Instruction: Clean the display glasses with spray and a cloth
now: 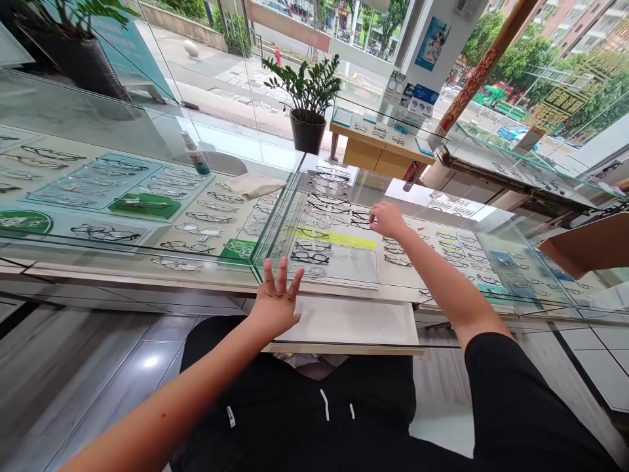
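My left hand (pixel 275 296) is open, its fingers spread at the front corner of the glass display case, above a pulled-out white drawer (pixel 356 321). It holds nothing. Further in and to the right, my right hand (pixel 388 219) has its fingers bent together at the right end of a pair of black-framed eyeglasses (pixel 362 218). The fingertips appear to pinch the frame, though the contact is partly hidden. Rows of other eyeglasses (pixel 325 204) lie just left of it. Nearer to me, a white tray (pixel 361 265) with a yellow strip bears several dark frames.
On the left glass counter stand a spray bottle (pixel 195 156) and a folded beige cloth (pixel 255 185). Glass panes (pixel 278 226) divide the two cases. A potted plant (pixel 308 128) and a wooden display table (pixel 381 154) stand beyond. A brown panel (pixel 590 246) juts in at right.
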The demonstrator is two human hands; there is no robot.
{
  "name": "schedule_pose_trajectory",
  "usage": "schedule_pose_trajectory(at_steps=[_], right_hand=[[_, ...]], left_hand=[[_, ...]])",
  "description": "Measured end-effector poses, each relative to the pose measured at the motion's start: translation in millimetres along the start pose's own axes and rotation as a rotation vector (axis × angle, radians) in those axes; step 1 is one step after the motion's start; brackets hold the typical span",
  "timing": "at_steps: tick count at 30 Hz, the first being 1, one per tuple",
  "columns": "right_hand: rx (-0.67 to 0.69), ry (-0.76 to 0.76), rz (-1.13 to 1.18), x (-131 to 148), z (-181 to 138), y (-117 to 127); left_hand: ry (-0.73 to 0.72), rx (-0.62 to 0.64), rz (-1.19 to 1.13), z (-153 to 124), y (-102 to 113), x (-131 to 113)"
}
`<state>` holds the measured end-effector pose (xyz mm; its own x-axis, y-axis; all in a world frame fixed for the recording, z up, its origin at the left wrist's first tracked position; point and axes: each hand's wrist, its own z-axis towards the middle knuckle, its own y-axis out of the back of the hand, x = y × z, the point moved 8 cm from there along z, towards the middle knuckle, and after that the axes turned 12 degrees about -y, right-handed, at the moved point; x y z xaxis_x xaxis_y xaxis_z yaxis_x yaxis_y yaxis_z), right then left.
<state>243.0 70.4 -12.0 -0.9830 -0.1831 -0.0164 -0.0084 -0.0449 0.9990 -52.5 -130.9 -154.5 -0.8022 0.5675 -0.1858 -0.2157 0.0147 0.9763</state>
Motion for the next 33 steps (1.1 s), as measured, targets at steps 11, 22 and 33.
schedule_pose_trajectory(at_steps=[11,22,33], right_hand=[[-0.001,-0.044,0.080,3.2,-44.8,23.0],[0.641,0.061,0.412,51.9,-220.1,41.3],[0.659,0.066,0.228,36.5,-241.4,-61.2]], left_hand=[[0.001,-0.005,-0.036,1.9,0.4,0.2],[-0.020,-0.014,-0.030,0.1,7.9,-5.0],[-0.003,-0.011,0.037,1.1,5.0,-1.6]])
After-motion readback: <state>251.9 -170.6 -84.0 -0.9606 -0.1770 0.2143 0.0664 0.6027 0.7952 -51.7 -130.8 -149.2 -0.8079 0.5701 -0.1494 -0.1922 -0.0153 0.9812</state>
